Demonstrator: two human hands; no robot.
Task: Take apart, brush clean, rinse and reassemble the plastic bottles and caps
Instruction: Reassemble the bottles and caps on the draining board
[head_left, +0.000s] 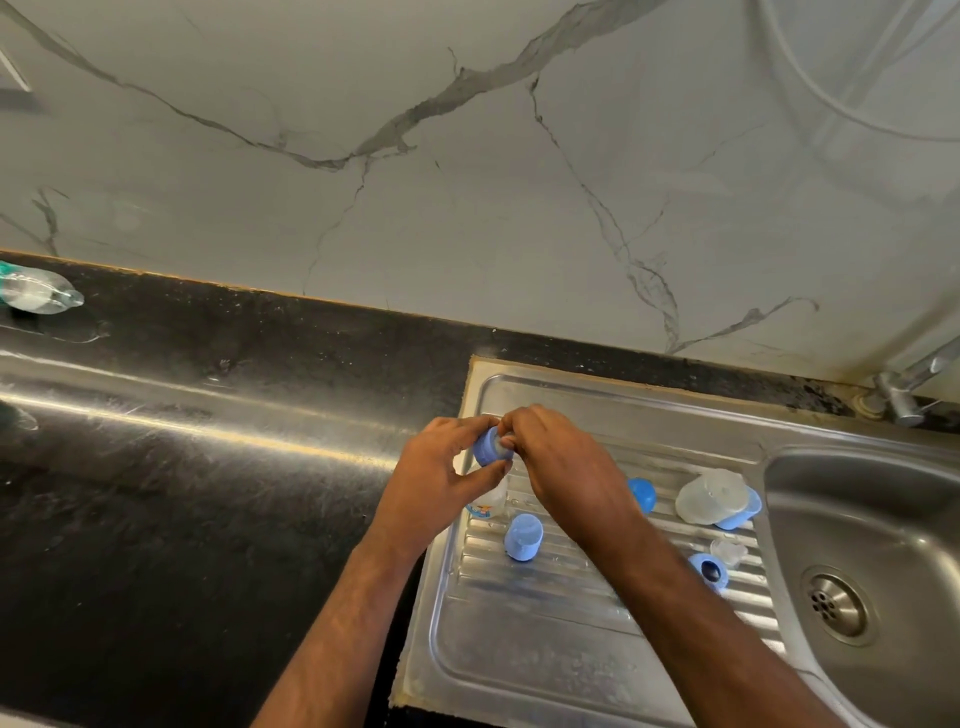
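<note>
My left hand (439, 467) grips a blue screw ring (488, 451) above the steel draining board (519, 649). My right hand (556, 462) pinches the clear teat seated in that ring. Below my hands a small clear bottle (491, 503) with a printed label shows only in part. A blue cap (523, 537) lies on the ribs of the board. Further right lie a blue round piece (643, 494), a clear dome cover (709, 494) leaning on another blue ring (743, 512), a small clear teat (729, 551) and a blue ring (710, 571).
The sink bowl (883, 509) with its drain (837, 605) is at the right, and a tap (904, 387) stands behind it. A black counter (208, 493) stretches to the left. A clear plastic water bottle (39, 292) lies at the far left by the marble wall.
</note>
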